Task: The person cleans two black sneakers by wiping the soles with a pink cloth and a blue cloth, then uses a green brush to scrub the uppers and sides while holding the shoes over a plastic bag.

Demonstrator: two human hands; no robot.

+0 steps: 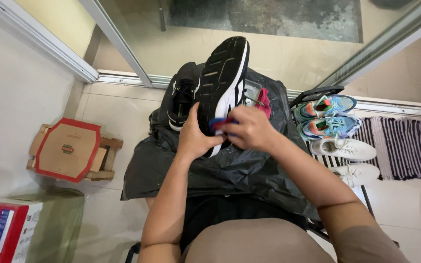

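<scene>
- Both hands meet over the person's lap, forearms reaching forward from the body and bent inward at the wrists.
- Left hand (195,138) wraps around the heel end of a black sneaker (222,83), fingers curled under it, gripping it firmly.
- Right hand (250,129) is closed around a small blue brush (219,123), pinching it against the sneaker's white sidewall near the heel.
- That sneaker is held sole-up, its toe pointing away from the person toward the glass door (269,34), the heel tucked between the two hands.
- A second black sneaker (182,95) lies just beside it on the left, resting on a black plastic sheet (230,170) spread across the lap.
- A pink cloth (264,101) sits on the sheet just beyond the right hand.
- To the right, a pair of blue-and-orange sneakers (326,117) and a pair of white sneakers (348,158) rest on a rack, with a striped mat (400,146) on the floor next to them.
- At the left, a red-edged cardboard box (69,150) lies on a low wooden stool (108,158).
</scene>
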